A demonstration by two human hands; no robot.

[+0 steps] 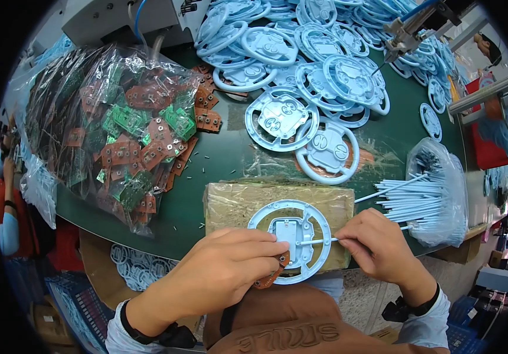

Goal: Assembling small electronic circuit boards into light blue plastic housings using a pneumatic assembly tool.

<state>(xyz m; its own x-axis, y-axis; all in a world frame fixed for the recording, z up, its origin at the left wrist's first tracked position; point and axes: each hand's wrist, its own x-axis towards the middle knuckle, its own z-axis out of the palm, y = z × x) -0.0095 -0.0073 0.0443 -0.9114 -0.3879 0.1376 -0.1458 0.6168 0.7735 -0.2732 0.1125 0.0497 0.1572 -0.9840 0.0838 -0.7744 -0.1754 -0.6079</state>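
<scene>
A light-blue toy steering wheel (316,224) lies, hollow side up, on a tape-wrapped block (230,203) in front of me. My left hand (233,262) is over the wheel's left side, its fingers closed on a small brown circuit board (273,276) that sticks out below them; the fingertips touch the wheel's middle. Between the pinched fingers of my right hand (378,242) is a thin light-blue plastic rod (319,241). Its far end points left and reaches over the wheel's rim to the centre housing (286,233).
Many light-blue wheels (283,118) are heaped at the back. At left, a clear plastic bag (106,100) holds brown and green circuit boards. A bag of light-blue rods (443,194) lies at right. Above the heap juts a metal machine arm (404,38); a grey machine box (124,20) stands behind.
</scene>
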